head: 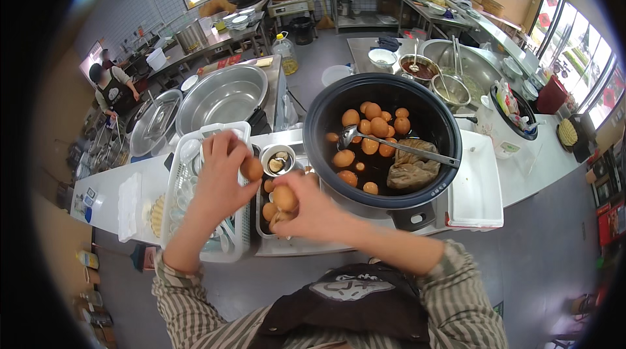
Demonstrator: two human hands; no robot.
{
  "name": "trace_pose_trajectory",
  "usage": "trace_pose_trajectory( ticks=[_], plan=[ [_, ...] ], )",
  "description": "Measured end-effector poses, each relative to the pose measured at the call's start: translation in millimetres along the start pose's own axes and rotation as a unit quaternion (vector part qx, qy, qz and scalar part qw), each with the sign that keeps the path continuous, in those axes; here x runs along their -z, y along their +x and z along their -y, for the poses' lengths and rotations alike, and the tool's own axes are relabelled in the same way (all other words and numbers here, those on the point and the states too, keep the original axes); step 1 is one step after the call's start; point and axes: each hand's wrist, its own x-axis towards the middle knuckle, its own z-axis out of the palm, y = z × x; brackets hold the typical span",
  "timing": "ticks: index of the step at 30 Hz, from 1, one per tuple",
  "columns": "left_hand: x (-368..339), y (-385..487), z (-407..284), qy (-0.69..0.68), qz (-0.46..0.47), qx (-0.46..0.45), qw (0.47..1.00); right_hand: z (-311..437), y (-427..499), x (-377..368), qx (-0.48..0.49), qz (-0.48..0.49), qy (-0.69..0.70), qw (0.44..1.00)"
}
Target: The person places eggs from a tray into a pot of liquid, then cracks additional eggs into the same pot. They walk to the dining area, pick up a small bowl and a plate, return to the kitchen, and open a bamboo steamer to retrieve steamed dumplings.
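My left hand holds a brown egg over the right edge of a white plastic basket of spoons. In my right hand is another brown egg, above a metal tray where several eggs lie; the fingers hide part of that tray. A small white bowl with dark liquid and pale brown pieces stands just behind. To the right, a large black pot contains dark liquid, several brown eggs, a metal ladle and a soaked cloth-like bag.
A large steel basin stands behind the basket. Right of the pot are a white rectangular tray and a white cooker with packets on top. Sauce bowls sit behind the pot. Another person stands at the far left.
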Motion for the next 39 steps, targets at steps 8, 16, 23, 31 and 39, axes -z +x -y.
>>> trace_pose_trajectory(
  ticks=[8,16,23,31,39],
  plan=[
    [-65,90,-87,-0.148,0.128,-0.152,0.969,20,33,223,0.0,-0.206,-0.262,0.943],
    [-148,113,-150,0.035,0.335,-0.122,0.933,-75,90,286,-0.223,-0.109,-0.323,0.913],
    [-96,96,-105,-0.112,0.084,-0.076,0.987,-37,88,274,-0.034,-0.126,-0.527,0.84],
    [-91,-34,28,-0.144,0.097,0.18,0.968,30,-41,61,0.201,0.056,-0.3,0.931],
    [-170,-108,54,0.037,0.394,0.174,0.902,-130,30,-66,-0.029,0.083,-0.398,0.913]
  ],
)
